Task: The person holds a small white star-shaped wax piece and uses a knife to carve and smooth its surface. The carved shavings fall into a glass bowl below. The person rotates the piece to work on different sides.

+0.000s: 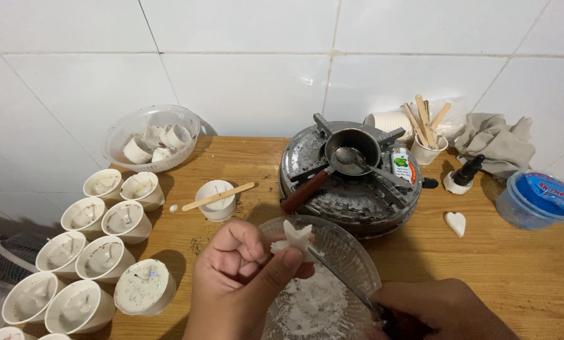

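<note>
Left hand (pixel 241 274) pinches wax star (pixel 296 239) (right hand (pixel 436 311) grips knife (pixel 345 283)).

Left hand (pixel 241 277) holds wax star (pixel 296 239) over bowl (pixel 357 264).

The right hand (pixel 442 310) was cut off by the bottom edge, and what it gripped was hidden inside its fist; only a thin blade (pixel 338 277) showed, running up to the white star-shaped piece (pixel 296 238). The left hand (pixel 244 277) lost its wrist to the same edge, and its thumb covered the lower part of that piece. The near rim of the glass bowl (pixel 351 252) lay out of frame. At the near left corner, two of the paper cups (pixel 17 332) showed only their rims. The contents of the small pan (pixel 351 148) on the stove were too dark to tell. The worktop (pixel 515 264) ran off at the right and near edges.
</note>
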